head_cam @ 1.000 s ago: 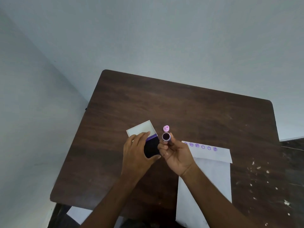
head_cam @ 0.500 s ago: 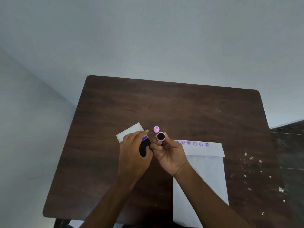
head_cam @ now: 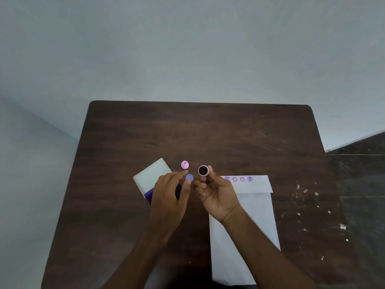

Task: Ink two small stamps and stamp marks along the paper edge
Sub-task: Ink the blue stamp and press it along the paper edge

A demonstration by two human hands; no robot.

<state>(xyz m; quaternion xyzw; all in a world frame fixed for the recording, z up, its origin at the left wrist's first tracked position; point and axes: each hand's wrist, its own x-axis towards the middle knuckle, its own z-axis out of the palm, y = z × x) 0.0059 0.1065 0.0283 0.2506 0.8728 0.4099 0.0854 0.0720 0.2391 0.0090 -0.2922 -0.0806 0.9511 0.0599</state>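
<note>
Right hand (head_cam: 218, 192): palm turned up, wrist raised off the surface, forearm entering from 5 o'clock. Its fingers (head_cam: 203, 185) are curled, and with the thumb they pinch a small round stamp (head_cam: 203, 170), held upright with its dark inked face toward the camera.

Left hand (head_cam: 169, 195): palm down, forearm entering from 6 o'clock. The fingers are loosely spread; thumb and forefinger tips meet at a small blue disc (head_cam: 189, 177), though whether they grip it or merely touch it cannot be told.

Change from half a second ago: the left hand then lay closed over the ink pad; it has now lifted off it toward 1 o'clock, the blue disc has come into sight, and the two hands have drawn apart. The right hand keeps its hold on the stamp.

Ink pad (head_cam: 149, 193): open, purple strip showing at 9 o'clock of the left hand, its white lid (head_cam: 153, 174) tilted back toward 11 o'clock.

Pink stamp (head_cam: 184, 164): standing on the dark wooden surface (head_cam: 208, 132), just beyond the left fingertips.

Paper (head_cam: 250, 226): under the right forearm, at 3 o'clock of the hands; purple marks (head_cam: 238, 179) run along its folded top edge.
</note>
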